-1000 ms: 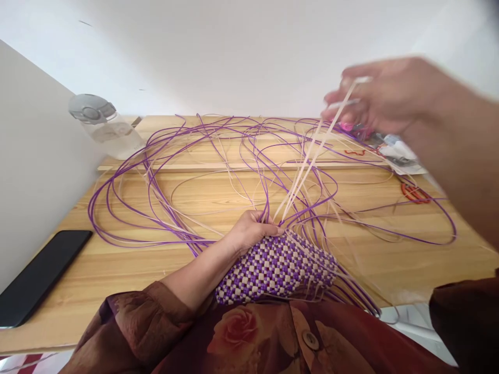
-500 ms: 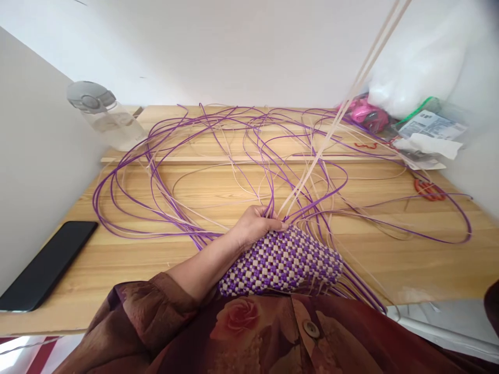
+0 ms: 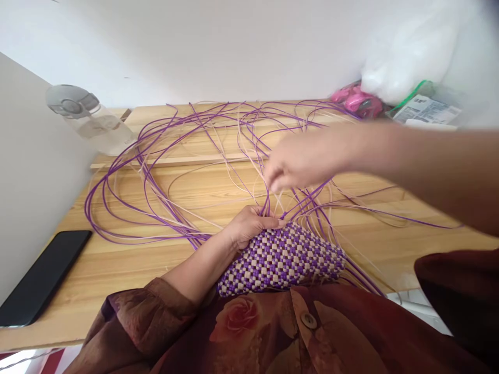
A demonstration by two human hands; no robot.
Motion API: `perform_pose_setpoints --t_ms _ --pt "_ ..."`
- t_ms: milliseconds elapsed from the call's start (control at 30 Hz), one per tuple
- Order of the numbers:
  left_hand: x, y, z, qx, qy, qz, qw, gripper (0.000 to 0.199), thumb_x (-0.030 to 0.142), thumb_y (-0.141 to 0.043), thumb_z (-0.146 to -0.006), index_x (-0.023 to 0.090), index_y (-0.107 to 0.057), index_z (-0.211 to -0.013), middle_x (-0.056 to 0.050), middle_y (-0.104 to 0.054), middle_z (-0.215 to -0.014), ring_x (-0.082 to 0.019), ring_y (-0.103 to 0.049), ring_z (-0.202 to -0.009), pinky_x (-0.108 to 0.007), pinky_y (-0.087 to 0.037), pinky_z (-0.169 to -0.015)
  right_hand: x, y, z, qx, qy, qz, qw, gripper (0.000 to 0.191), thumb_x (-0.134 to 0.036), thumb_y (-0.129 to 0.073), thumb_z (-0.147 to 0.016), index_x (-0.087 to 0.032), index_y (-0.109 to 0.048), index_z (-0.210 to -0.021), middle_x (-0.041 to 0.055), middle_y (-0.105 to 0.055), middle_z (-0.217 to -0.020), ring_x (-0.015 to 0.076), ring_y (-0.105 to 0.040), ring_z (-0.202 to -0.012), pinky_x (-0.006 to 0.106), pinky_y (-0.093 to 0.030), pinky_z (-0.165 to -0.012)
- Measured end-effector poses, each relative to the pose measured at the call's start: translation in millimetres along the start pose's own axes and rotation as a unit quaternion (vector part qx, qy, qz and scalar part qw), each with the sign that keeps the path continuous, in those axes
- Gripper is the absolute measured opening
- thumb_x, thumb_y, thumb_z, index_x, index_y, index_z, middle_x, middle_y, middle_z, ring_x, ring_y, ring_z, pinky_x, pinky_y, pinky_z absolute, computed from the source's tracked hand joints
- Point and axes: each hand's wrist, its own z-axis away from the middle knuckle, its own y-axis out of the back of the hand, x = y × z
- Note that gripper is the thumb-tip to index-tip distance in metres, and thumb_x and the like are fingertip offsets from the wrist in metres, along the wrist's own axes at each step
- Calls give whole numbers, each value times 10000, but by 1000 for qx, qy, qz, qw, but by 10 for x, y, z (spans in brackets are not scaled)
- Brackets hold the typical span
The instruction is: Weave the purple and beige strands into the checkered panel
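Note:
A woven piece (image 3: 280, 257) in a purple and cream check lies against my body at the table's front edge. My left hand (image 3: 251, 226) pinches its upper edge, with the thumb on top near where loose strands come out. Over the strands just above it hangs my right hand (image 3: 290, 161), blurred, its fingers curled together; what they hold, if anything, is too smeared to make out. Long purple and cream strands (image 3: 156, 189) loop across the wooden table (image 3: 117, 270) beyond the woven piece.
A black phone (image 3: 47, 275) lies at the left. A clear bottle with a grey lid (image 3: 93, 119) leans at the back left. At the back right are a pink bundle (image 3: 356, 101), a white plastic bag (image 3: 409, 57) and a labelled packet (image 3: 427, 110).
My right hand has come into view from the right, above the woven piece. The cream strands that rose taut to the upper right are now down near it. My left hand keeps its grip.

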Motion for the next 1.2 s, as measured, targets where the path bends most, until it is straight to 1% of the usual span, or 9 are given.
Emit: perform_pose_setpoints --t_ms 100,167,300,433,733,867,967,1033,1200 --pt "-4 6 0 -13 -22 -10 1000 277 258 -864 -507 128 -670 -655 11 -640 -611 -83 -546 -546 -240 -414 -609 -102 -212 233 -241 94 52 964 137 -195 -691 -752 -141 -696 -626 -12 -630 -562 73 -501 -509 218 -316 -514" --pt "-7 5 1 -20 -41 -20 999 255 253 -857 -527 131 -662 -636 26 -622 -593 -66 -522 -535 -230 -403 -607 -108 -314 385 -279 131 59 950 145 -171 -614 -802 -158 -724 -708 0 -677 -650 85 -533 -572 227 -321 -553" --pt "-15 -10 5 -32 -81 -25 996 244 213 -837 -557 132 -720 -754 -12 -698 -734 -114 -607 -674 -272 -456 -755 -60 -490 494 -172 174 5 970 174 -128 -567 -807 -152 -715 -719 18 -671 -697 108 -553 -648 236 -342 -619" --pt "-21 -22 14 -38 -102 -30 994 335 174 -834 -553 137 -737 -871 -49 -731 -893 -179 -647 -874 -327 -446 -906 6 -647 430 -161 212 -40 963 182 -129 -547 -817 -146 -715 -749 18 -653 -685 110 -544 -639 238 -336 -618" --pt "-20 7 -14 11 -59 36 998 228 196 -828 -567 150 -726 -767 -19 -725 -785 -147 -645 -760 -295 -465 -843 39 -720 304 -120 200 -56 971 194 -153 -521 -861 -156 -694 -772 -5 -649 -684 101 -542 -629 234 -329 -609" --pt "-20 22 -19 9 -5 35 999 198 240 -811 -585 120 -723 -716 -54 -713 -703 -165 -637 -644 -307 -493 -713 11 -617 610 56 159 0 986 255 -267 -493 -924 -150 -666 -777 13 -625 -706 118 -537 -667 258 -344 -633" --pt "-1 1 -5 28 11 21 999 224 261 -823 -555 100 -720 -673 -72 -699 -634 -167 -617 -571 -298 -485 -624 11 -676 1002 65 155 33 985 262 -328 -556 -901 -173 -658 -716 9 -616 -686 123 -544 -657 263 -381 -636" --pt "15 -18 2 30 19 13 999 247 285 -831 -547 96 -717 -655 -82 -701 -631 -163 -612 -559 -290 -480 -601 21 -823 1217 72 158 36 984 201 -308 -568 -900 -178 -687 -805 26 -654 -779 140 -582 -747 268 -429 -710" --pt "13 -39 -4 24 7 16 1000 242 292 -838 -534 111 -698 -613 -60 -687 -600 -144 -599 -552 -263 -467 -584 -29 -1190 1342 164 123 42 978 170 -241 -573 -893 -161 -687 -992 62 -672 -902 180 -587 -863 312 -453 -798"
